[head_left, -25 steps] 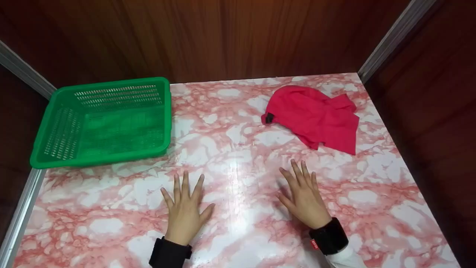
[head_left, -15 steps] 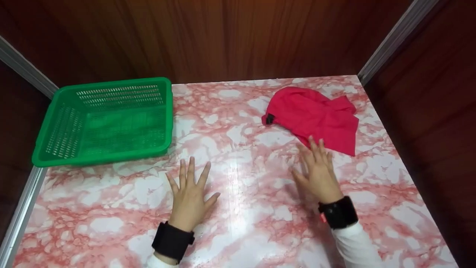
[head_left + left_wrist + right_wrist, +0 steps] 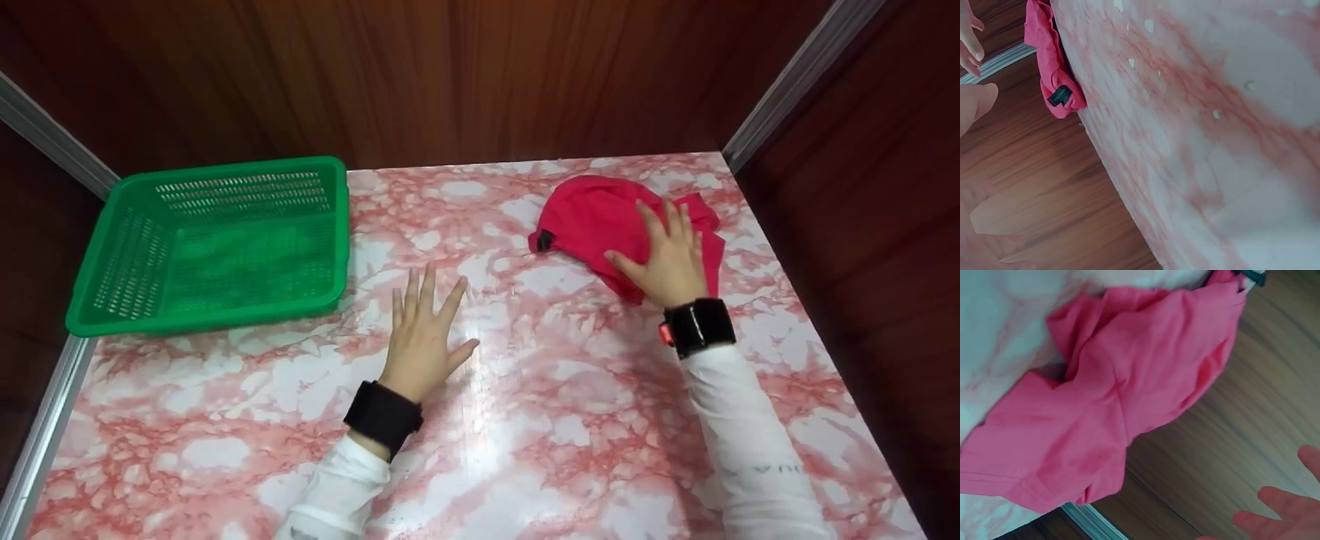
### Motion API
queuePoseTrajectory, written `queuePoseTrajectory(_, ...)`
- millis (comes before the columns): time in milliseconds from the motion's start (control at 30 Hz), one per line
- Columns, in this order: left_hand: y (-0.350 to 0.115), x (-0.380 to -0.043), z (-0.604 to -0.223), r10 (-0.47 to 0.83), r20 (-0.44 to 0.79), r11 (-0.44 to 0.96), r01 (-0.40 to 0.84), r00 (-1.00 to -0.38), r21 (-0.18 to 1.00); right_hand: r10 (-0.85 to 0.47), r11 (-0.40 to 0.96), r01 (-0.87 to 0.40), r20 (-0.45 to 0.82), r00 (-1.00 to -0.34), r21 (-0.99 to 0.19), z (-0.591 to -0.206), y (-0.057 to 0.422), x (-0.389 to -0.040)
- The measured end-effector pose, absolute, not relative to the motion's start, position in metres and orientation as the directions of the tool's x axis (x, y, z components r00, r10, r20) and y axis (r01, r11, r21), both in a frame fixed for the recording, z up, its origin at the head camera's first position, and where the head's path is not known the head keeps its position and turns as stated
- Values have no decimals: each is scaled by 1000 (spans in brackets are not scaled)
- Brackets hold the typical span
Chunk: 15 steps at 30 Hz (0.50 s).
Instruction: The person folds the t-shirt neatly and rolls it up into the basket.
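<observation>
A crumpled red-pink garment point(image 3: 592, 214) with stitched hems and a small black patch at one corner lies at the back right of the table. Over its right part my right hand point(image 3: 670, 259) hovers with spread fingers, covering some of the cloth in the head view. The right wrist view shows the garment point(image 3: 1089, 405) in folds, its fingertips point(image 3: 1275, 500) at the lower right corner. My left hand point(image 3: 422, 341), fingers straight and spread, hangs over the middle of the table and holds nothing. In the left wrist view the black patch point(image 3: 1060, 95) faces the camera.
A green plastic basket point(image 3: 340, 255) with slotted walls stands at the back left; nothing shows inside it. The red-and-white marbled table point(image 3: 570, 420) is bounded by dark wood panels point(image 3: 450, 82) behind and at the sides, with metal strips point(image 3: 802, 71) at the corners.
My right hand has moved forward from the front of the table to over the garment. My left hand has moved forward and to the right. Garment and basket stay in place.
</observation>
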<state>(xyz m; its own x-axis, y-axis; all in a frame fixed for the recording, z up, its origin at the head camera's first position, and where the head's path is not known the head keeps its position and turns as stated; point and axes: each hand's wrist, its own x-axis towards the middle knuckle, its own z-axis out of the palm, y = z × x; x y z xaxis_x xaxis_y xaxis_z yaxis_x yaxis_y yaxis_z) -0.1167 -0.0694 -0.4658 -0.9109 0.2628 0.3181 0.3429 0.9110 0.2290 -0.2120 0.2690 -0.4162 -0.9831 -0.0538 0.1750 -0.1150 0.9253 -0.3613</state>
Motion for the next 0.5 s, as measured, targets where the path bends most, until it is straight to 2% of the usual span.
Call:
queuePoseTrajectory(267, -41, -157, -460, 307, 232, 875, 370, -923, 313, -19, 936, -53, 101, -995, -347, -429, 269, -252)
queuePoseTrajectory(500, -4, -180, -463, 398, 223, 853, 449, -890, 266, 51, 934, 67, -54, -997, -352, -440, 274, -273)
